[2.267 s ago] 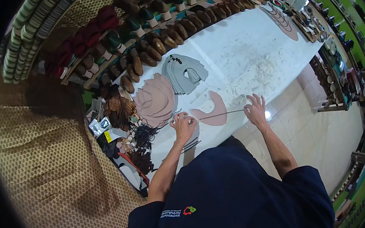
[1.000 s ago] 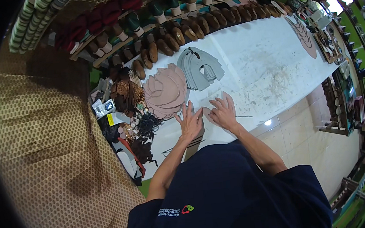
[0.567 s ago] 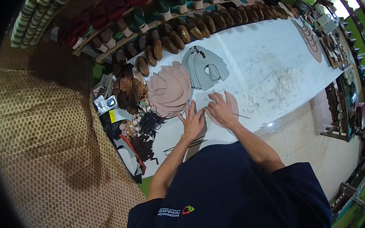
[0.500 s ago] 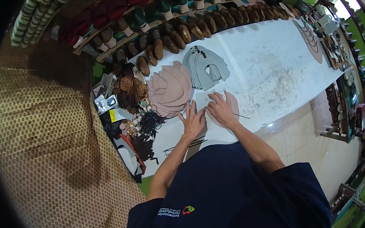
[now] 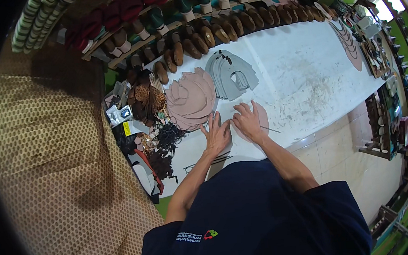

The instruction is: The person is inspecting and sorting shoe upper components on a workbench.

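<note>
Overhead view of a white workbench (image 5: 305, 65), read left to right: a heap of dark scraps and trims (image 5: 153, 132) lies at the bench's left end, with a stack of pink cut pieces (image 5: 189, 99) and a stack of grey cut pieces (image 5: 231, 74) fanned within reach behind the hands. The left hand (image 5: 216, 135) and right hand (image 5: 248, 122) lie side by side, palms down and fingers spread, gripping nothing. They press flat a single pink piece (image 5: 261, 117) at the near edge, apparently to keep it from shifting.
</note>
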Demonstrator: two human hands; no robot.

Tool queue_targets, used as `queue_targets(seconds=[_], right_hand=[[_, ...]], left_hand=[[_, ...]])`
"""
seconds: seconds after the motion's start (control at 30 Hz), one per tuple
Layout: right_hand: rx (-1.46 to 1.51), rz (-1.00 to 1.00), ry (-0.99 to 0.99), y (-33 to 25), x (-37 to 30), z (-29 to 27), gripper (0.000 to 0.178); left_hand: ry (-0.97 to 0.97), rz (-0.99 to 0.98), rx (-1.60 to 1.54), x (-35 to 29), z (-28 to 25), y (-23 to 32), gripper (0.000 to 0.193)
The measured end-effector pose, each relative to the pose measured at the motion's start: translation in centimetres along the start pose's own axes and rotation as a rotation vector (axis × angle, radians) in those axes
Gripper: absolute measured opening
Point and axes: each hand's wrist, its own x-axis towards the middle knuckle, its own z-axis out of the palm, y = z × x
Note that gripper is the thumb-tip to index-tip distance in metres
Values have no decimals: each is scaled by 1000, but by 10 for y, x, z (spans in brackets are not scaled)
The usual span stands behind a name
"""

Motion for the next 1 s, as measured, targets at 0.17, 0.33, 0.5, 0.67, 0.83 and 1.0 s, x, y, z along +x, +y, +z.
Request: queue_targets(seconds=[0.17, 0.33, 0.5, 0.67, 0.83, 1.0], right_hand=[[-56, 6, -4, 0, 2, 3, 13], [-67, 20, -5, 2, 1, 1, 14], [104, 109, 52, 2, -11, -16, 18], [14, 176, 44, 17, -47, -30, 21], [-4, 203, 57, 20, -53, -25, 17], [-7, 224, 84, 14, -47, -29, 13]], left_hand=[[14, 37, 5, 0, -4, 3, 55], [-52, 67, 85, 2, -6, 8, 60], [-10, 168, 218, 0, -1, 3, 56], [4, 158, 178, 0, -3, 4, 57], [-6, 137, 125, -1, -4, 6, 58], [-7, 109, 73, 1, -1, 7, 58]])
